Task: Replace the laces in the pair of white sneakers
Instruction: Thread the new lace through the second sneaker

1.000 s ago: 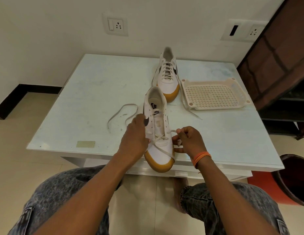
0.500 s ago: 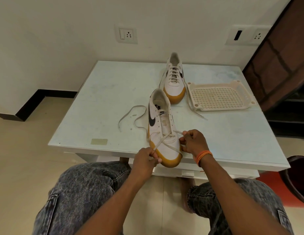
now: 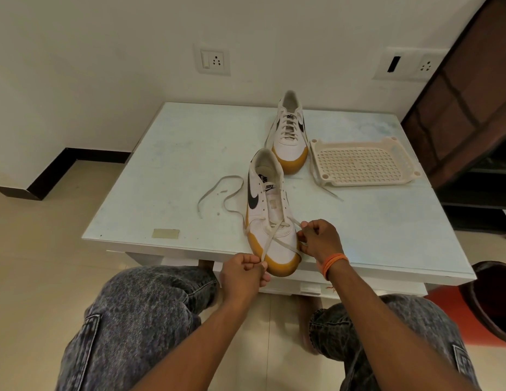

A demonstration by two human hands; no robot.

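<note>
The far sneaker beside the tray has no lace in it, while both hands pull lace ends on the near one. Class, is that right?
Not quite. The head view shows the far sneaker fully laced. The rest stands: it sits beside the tray, and the left hand and right hand pull lace ends on the near sneaker.

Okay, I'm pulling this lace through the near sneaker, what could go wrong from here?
1. The near sneaker has its toe over the table edge; the left hand pulling the lace toward you could drag it off.
2. Nothing holds the sneaker down, since the right hand also pinches lace, so it may twist.
3. The loose lace beside it could snag.
</note>
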